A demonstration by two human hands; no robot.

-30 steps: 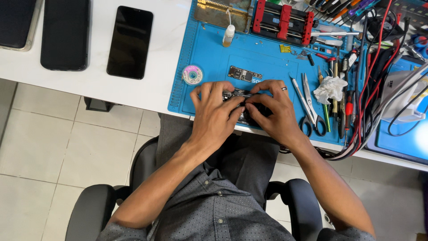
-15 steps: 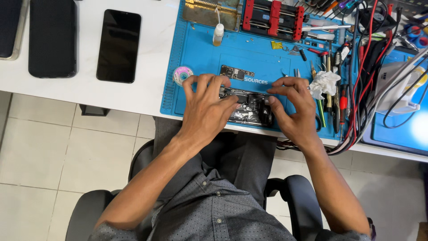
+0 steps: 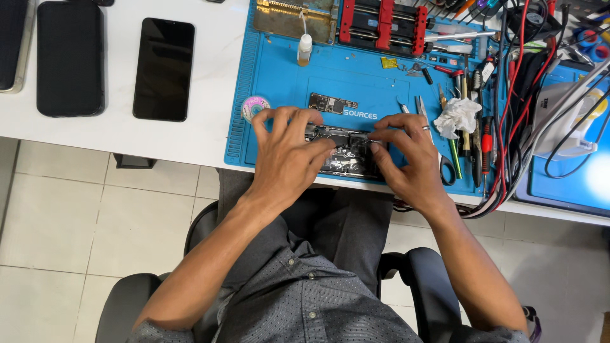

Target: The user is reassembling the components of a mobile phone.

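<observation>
An opened phone body (image 3: 346, 154), its dark insides showing, lies on the blue work mat (image 3: 356, 82) near the front edge. My left hand (image 3: 286, 155) rests on its left part, fingers spread and pressing it down. My right hand (image 3: 410, 155), a ring on one finger, grips the phone's right end, fingertips pinching at its upper edge. Whether a small tool sits between those fingertips is hidden. A small circuit board (image 3: 332, 103) lies on the mat just beyond the phone.
Two dark phones (image 3: 164, 68) (image 3: 70, 58) lie face up on the white table at left. A small roll (image 3: 255, 107), a glue bottle (image 3: 305, 49), a red clamp fixture (image 3: 381, 24), a crumpled tissue (image 3: 459, 115), screwdrivers, tweezers and red cables (image 3: 508, 108) crowd the mat's back and right.
The view has shifted, so the mat sits lower and further right in the picture. Both hands stay on the opened phone, fingers slightly rearranged.
</observation>
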